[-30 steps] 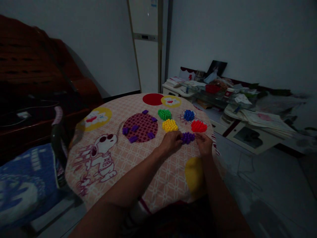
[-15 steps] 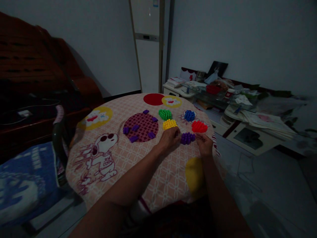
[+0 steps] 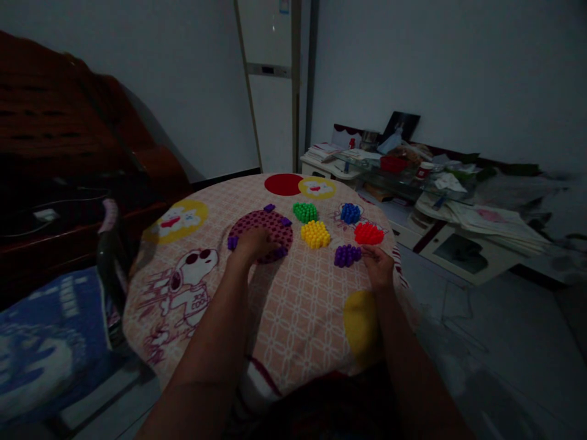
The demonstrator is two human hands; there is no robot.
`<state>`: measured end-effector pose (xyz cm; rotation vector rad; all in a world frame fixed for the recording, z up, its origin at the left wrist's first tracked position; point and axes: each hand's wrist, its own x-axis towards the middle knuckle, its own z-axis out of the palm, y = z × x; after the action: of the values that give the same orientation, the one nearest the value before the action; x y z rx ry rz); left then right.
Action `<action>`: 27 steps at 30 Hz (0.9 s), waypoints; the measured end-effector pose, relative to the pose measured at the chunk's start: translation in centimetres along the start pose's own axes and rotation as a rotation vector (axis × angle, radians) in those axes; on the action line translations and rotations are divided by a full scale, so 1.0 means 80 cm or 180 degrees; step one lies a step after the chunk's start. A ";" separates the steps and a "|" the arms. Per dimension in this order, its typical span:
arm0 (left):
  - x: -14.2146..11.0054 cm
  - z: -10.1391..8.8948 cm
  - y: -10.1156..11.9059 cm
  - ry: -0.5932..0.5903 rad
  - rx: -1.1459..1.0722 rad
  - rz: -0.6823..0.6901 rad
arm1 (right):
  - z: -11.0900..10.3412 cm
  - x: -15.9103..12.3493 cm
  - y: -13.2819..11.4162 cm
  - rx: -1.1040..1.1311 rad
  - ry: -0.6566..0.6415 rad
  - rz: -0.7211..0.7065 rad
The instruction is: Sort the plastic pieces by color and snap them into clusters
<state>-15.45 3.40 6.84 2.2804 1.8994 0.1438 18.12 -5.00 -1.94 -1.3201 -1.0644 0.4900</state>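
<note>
Nearest are two bare forearms, lying over a table with a pink-and-white patterned cloth [image 3: 298, 318]. On this cloth, one plain yellow printed circle [image 3: 360, 324] lies beside the right forearm, and one printed white cartoon dog [image 3: 196, 296] is to the left.

The right hand [image 3: 380, 264] is at the right end of one purple cluster of round plastic beads [image 3: 347, 255], its fingertips drawn together; whether they pinch a piece of it, I am not able to see. The left hand [image 3: 257, 243] is over one dark-red dotted printed circle [image 3: 266, 221], fingers bent downward; its grip is hidden, so I can not say if it grasps something. Around this hand at least four small purple plastic pieces [image 3: 233, 242] are visible.

Beyond the purple cluster stand four more beaded clusters: one yellow [image 3: 315, 234], one red [image 3: 369, 233], one green [image 3: 305, 212] and one blue [image 3: 350, 213]. Farther, past the table, are one low white cabinet [image 3: 468, 260] and one tall white appliance [image 3: 270, 116].
</note>
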 end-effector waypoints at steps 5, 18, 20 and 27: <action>0.008 0.015 0.006 -0.0291 -0.0011 0.0064 | 0.000 0.001 0.001 -0.0030 -0.0016 -0.0036; -0.015 0.020 0.094 0.0540 -0.1568 0.1448 | 0.001 -0.001 -0.003 0.0031 0.0005 -0.0029; -0.018 0.030 0.111 0.0549 -0.1555 0.1622 | 0.001 -0.001 -0.003 0.0014 0.0010 -0.0037; -0.016 0.067 0.149 0.0615 -0.1414 0.1453 | 0.001 -0.002 -0.008 0.0016 0.0002 -0.0006</action>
<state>-3.18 -0.34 3.95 2.3853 1.2127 0.7816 17.79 -5.21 -1.43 -1.3148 -1.0631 0.4905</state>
